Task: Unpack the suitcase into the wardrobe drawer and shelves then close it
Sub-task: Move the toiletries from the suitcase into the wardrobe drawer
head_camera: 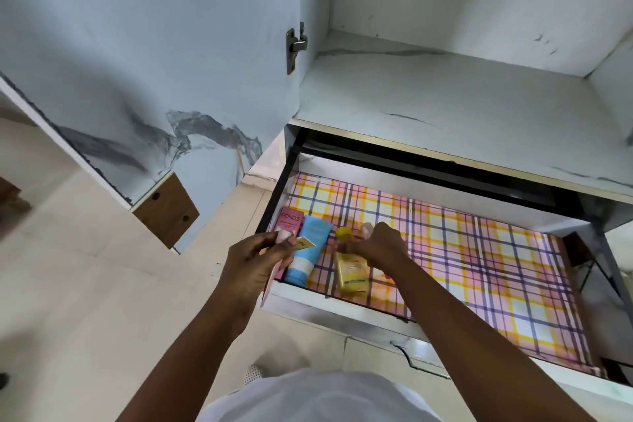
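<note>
My left hand (pixel 255 259) is hovering over the front-left corner of the open drawer (pixel 342 313), fingers curled around a pink tube (pixel 283 237) and a small yellow-tan packet (pixel 306 243) that is sticking out between the fingertips. My right hand (pixel 375 245) is reaching into the drawer just beside it, fingers bent down and pinching the top of a yellow bottle (pixel 350 273) near its yellow cap (pixel 343 233); something pale pink is peeking out above the knuckles, and I cannot tell what it is or whether the hand is holding it. The bottle is lying on the plaid liner (pixel 479 250) that is covering the drawer floor. To the left of the bottle a blue tube (pixel 308 250) is lying lengthwise, white cap toward me, and against the drawer's left wall a pink POND'S box (pixel 290 217) is lying just beside the tube, partly hidden by my left hand. The rest of the liner is showing bare plaid out to the right. Above the drawer the marbled shelf (pixel 445 96) is sitting open, and the wardrobe door (pixel 137 62) is standing swung out on the left, its metal hinge (pixel 295 48) showing at the edge. A white shirt (pixel 318 401) is filling the bottom of my view.
</note>
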